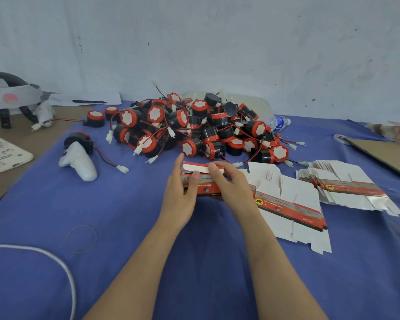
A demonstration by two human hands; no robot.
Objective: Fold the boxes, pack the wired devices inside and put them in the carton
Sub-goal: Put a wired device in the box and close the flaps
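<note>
A small red-and-white printed box (pixel 206 184) sits between both my hands at the middle of the blue cloth, its far flap standing up. My left hand (pixel 183 192) grips its left end, thumb on the top face. My right hand (pixel 231 183) holds the right side, thumb pressing the raised flap. Behind the box lies a big pile of black-and-red wired devices (pixel 194 125) with white connectors. Flat unfolded boxes (pixel 289 204) lie in a stack to the right, with a second stack (pixel 346 188) farther right.
A white controller (pixel 79 160) rests on a lone device at the left. A headset (pixel 12 98) and a white block (pixel 5 154) sit at the far left. A water bottle (pixel 278 122), a cardboard sheet (pixel 383 153) and a white cable (pixel 62 266) are also on the table.
</note>
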